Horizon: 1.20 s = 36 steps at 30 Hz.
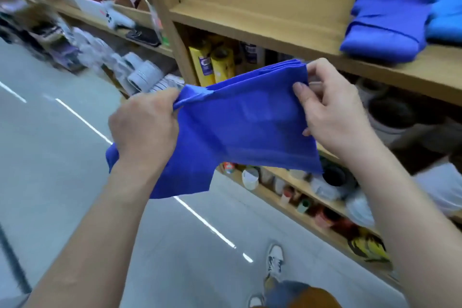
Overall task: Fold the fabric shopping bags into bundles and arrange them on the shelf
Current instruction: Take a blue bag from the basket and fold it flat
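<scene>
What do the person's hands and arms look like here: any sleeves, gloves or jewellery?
Both are bare. The left hand and right hand wear no gloves, and no ring shows on the fingers in view. The left forearm and right forearm carry no sleeve, watch or bracelet as far as the frame shows. Nails look short and unpainted.

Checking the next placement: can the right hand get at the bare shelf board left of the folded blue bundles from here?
Probably yes: nothing stands between the right hand and the shelf board, though its grip is on the blue bag.
</scene>
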Available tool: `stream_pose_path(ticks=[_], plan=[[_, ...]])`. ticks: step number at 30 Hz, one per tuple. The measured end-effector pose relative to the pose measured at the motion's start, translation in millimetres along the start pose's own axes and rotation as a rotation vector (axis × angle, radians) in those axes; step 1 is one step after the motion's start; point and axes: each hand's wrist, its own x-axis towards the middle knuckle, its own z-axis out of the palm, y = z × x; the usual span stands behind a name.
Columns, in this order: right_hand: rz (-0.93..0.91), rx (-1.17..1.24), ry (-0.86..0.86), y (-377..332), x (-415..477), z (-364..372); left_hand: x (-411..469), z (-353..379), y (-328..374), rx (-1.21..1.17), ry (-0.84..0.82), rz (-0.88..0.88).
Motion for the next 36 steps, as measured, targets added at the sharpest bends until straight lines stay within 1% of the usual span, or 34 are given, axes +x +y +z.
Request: stream_pose_path(ticks=[2,4,6,8,10,11,12,13,14,16,18,19,20,21,22,25,27,30,31,32,34,35,36], plan=[[-0.023,0.072,0.046,-11.3,26.7,7.4,31.4,-1.6,-3.9,0.037,0.076,0.0],[-0.084,0.075,0.117,-21.2,58.7,8.8,65.1,-4.6,0.8,0.07,0.141,0.009],[-0.123,0.07,0.205,-27.5,90.9,6.7,101.4,-5.9,10.8,0.047,0.172,0.007],[-0.15,0.103,0.284,-31.8,117.3,5.1,135.4,-1.3,18.6,-0.027,0.216,0.034],[-0.153,0.144,0.376,-32.5,143.5,3.6,170.1,7.1,26.7,-0.217,0.24,0.144],[-0.143,0.142,0.425,-31.3,156.1,3.5,184.4,10.5,30.9,-0.307,0.214,0.211],[-0.125,0.123,0.472,-29.0,169.0,3.7,195.4,13.8,34.6,-0.348,0.171,0.265],[-0.099,0.097,0.513,-26.6,181.0,4.3,204.2,17.4,37.4,-0.332,0.153,0.305],[-0.062,0.065,0.55,-23.3,192.8,5.4,210.7,20.8,39.3,-0.283,0.176,0.351],[0.033,-0.02,0.586,-18.4,211.9,6.8,218.1,28.8,41.3,-0.192,0.335,0.5],[0.087,-0.1,0.61,-14.3,227.2,7.0,221.5,45.6,39.6,-0.203,0.546,0.7],[0.093,-0.128,0.631,-12.8,234.5,6.3,225.1,57.0,36.2,-0.229,0.599,0.775],[0.102,-0.162,0.66,-12.6,241.5,5.7,230.9,70.6,31.1,-0.25,0.572,0.834],[0.118,-0.206,0.689,-13.3,248.1,5.1,238.3,85.6,25.5,-0.253,0.469,0.867],[0.139,-0.253,0.717,-13.0,254.9,4.5,245.8,100.3,20.2,-0.23,0.329,0.874],[0.192,-0.355,0.77,-11.4,273.0,4.2,271.7,126.9,5.3,-0.107,-0.162,0.777],[0.218,-0.409,0.732,-5.1,284.3,5.2,286.4,137.1,3.5,-0.137,-0.317,0.754],[0.241,-0.492,0.568,-1.5,282.5,10.7,298.1,148.7,10.7,-0.236,-0.549,0.758],[0.217,-0.503,0.49,-5.3,273.7,14.8,299.4,151.2,13.9,-0.268,-0.606,0.767],[0.17,-0.502,0.387,-10.5,262.1,20.7,300.4,154.2,17.5,-0.288,-0.634,0.783],[0.086,-0.496,0.113,-21.3,232.2,38.6,303.2,160.7,26.2,-0.297,-0.648,0.833],[0.095,-0.521,-0.036,-24.7,218.0,48.7,305.3,162.3,31.0,-0.307,-0.656,0.85],[0.144,-0.58,-0.158,-26.2,206.2,58.0,308.2,164.1,34.5,-0.331,-0.667,0.869]])
